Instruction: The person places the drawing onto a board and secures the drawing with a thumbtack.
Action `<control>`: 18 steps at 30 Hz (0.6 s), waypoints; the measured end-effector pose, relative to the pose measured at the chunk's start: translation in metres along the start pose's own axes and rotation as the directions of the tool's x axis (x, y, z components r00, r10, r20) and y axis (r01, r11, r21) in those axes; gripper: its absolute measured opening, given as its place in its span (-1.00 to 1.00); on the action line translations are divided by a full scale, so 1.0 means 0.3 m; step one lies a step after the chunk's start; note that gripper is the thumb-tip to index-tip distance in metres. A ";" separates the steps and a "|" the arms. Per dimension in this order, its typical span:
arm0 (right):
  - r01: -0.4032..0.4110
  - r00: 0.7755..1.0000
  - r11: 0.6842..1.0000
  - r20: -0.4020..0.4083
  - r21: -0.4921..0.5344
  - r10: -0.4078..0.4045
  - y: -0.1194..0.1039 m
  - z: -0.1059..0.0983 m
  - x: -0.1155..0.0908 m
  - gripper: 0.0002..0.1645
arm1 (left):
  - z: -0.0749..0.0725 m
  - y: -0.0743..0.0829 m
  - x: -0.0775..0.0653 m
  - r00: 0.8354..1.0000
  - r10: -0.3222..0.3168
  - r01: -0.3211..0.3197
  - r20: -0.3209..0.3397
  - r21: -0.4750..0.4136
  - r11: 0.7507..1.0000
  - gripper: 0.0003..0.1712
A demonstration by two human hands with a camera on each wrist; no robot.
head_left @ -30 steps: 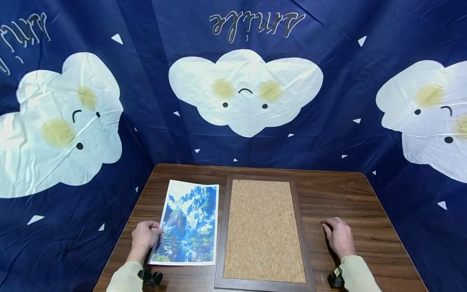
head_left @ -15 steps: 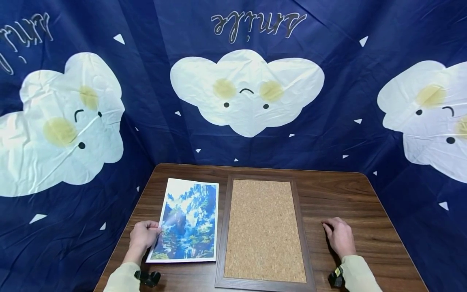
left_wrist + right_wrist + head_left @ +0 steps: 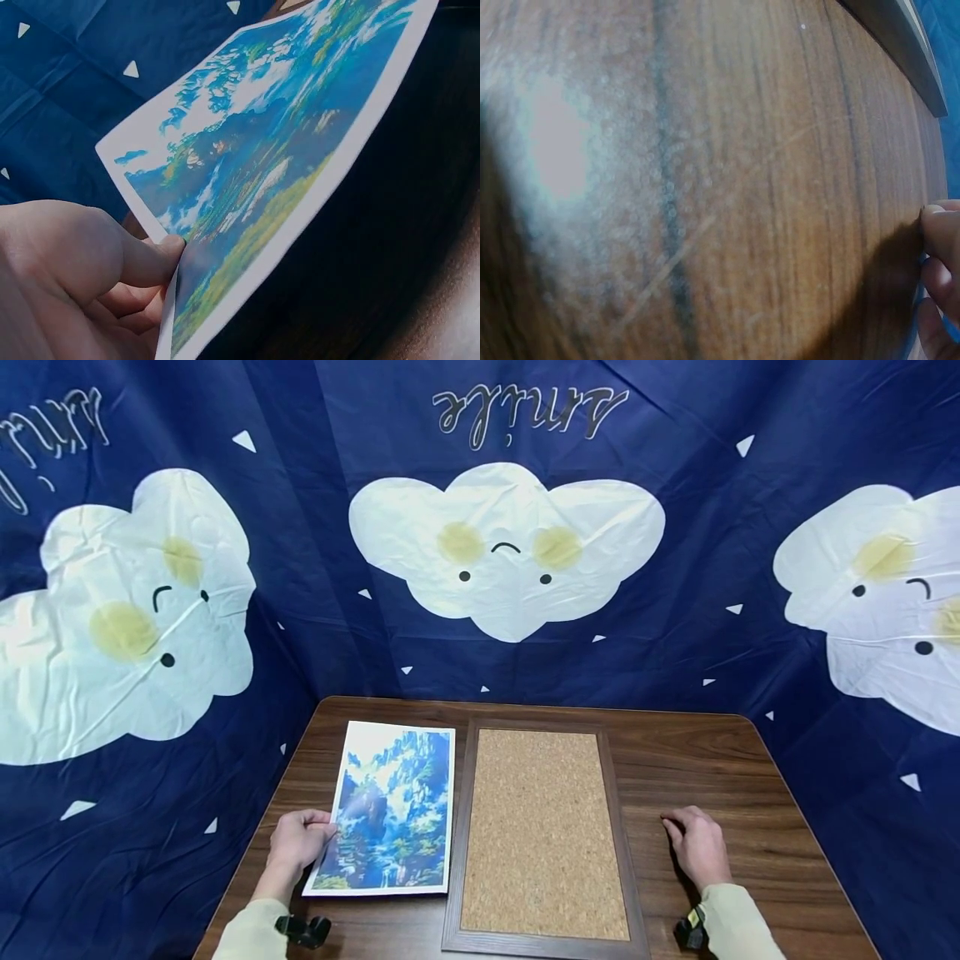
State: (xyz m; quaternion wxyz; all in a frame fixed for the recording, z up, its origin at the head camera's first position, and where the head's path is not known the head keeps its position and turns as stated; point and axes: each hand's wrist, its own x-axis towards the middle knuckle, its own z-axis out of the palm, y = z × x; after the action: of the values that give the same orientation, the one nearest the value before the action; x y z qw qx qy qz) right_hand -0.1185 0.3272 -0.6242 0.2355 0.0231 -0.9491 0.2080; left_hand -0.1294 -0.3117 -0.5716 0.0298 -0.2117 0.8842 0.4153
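Note:
My left hand (image 3: 300, 843) pinches the left edge of a picture print (image 3: 390, 810), a blue mountain landscape with a white border. In the left wrist view the thumb (image 3: 161, 259) lies on the printed face near a corner, and the print (image 3: 247, 157) slants up with dark shadow under its near edge. To the right of the print lies a cork board (image 3: 543, 835) in a dark wood frame; the print's right edge is close beside that frame. My right hand (image 3: 697, 843) rests on the table right of the board, fingers loosely curled, holding nothing; its fingertips show in the right wrist view.
The brown wood-grain table (image 3: 682, 752) has rounded far corners. A dark blue curtain (image 3: 300, 527) with white clouds and small triangles stands behind and along both sides. A corner of the board's frame (image 3: 904, 45) shows in the right wrist view.
The print has shifted slightly away from me, then a little to the right toward the board's frame, with my left hand pinching it throughout. My right hand has not moved.

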 end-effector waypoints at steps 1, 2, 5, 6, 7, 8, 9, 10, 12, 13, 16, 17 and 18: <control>-0.003 1.000 1.000 0.001 0.001 0.003 0.000 0.001 0.000 -0.89 | 0.002 0.001 -0.003 1.000 0.003 -0.003 0.006 -0.013 1.000 -0.81; -0.005 1.000 1.000 0.002 0.001 0.005 0.000 0.001 0.000 -0.89 | 0.003 0.003 -0.006 1.000 0.008 -0.008 0.011 -0.024 1.000 -0.80; -0.007 1.000 1.000 0.004 0.003 0.007 0.001 0.001 0.002 -0.89 | 0.011 0.008 -0.013 1.000 0.009 -0.007 0.028 -0.061 0.998 -0.78; -0.006 1.000 1.000 0.004 0.004 0.006 0.002 0.001 0.002 -0.90 | 0.013 0.011 -0.016 0.999 0.008 -0.005 0.034 -0.070 0.998 -0.77; -0.003 1.000 1.000 0.003 0.004 0.003 0.003 0.001 0.002 -0.90 | 0.016 0.014 -0.017 0.999 0.006 -0.003 0.038 -0.077 0.997 -0.77; -0.001 1.000 1.000 0.003 0.006 0.001 0.003 0.001 0.003 -0.90 | 0.019 0.017 -0.019 0.999 0.003 0.000 0.042 -0.085 0.996 -0.77; 0.000 1.000 1.000 0.002 0.009 0.000 0.003 0.001 0.003 -0.90 | 0.021 0.021 -0.020 0.999 0.002 0.002 0.045 -0.090 0.996 -0.77; 0.002 1.000 1.000 0.003 0.010 -0.002 0.003 0.001 0.003 -0.90 | 0.023 0.025 -0.021 0.999 0.001 0.003 0.045 -0.089 0.996 -0.77; 0.004 1.000 1.000 0.003 0.010 -0.004 0.003 0.001 0.003 -0.90 | 0.028 0.035 -0.022 0.999 0.001 0.003 0.047 -0.093 0.996 -0.77; 0.003 1.000 1.000 0.003 0.010 -0.003 0.004 0.001 0.003 -0.90 | 0.031 0.041 -0.022 0.999 0.002 0.003 0.047 -0.095 0.995 -0.77; 0.004 1.000 1.000 0.004 0.010 -0.004 0.003 0.000 0.004 -0.90 | 0.040 0.060 -0.024 0.999 0.009 -0.005 0.045 -0.108 0.994 -0.76; 0.004 1.000 1.000 0.004 0.011 -0.004 0.003 0.000 0.004 -0.90 | 0.044 0.066 -0.025 0.999 0.012 -0.007 0.042 -0.114 0.993 -0.76; 0.005 1.000 1.000 0.004 0.012 -0.005 0.003 0.000 0.004 -0.89 | 0.048 0.070 -0.026 0.999 0.014 -0.009 0.039 -0.114 0.993 -0.76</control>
State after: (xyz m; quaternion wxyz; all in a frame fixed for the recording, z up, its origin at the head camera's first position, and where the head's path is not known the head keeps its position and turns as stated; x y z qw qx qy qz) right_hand -0.1198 0.3282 -0.6240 0.2340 0.0271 -0.9482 0.2129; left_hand -0.1325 -0.2862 -0.5640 0.0328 -0.1996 0.8595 0.4694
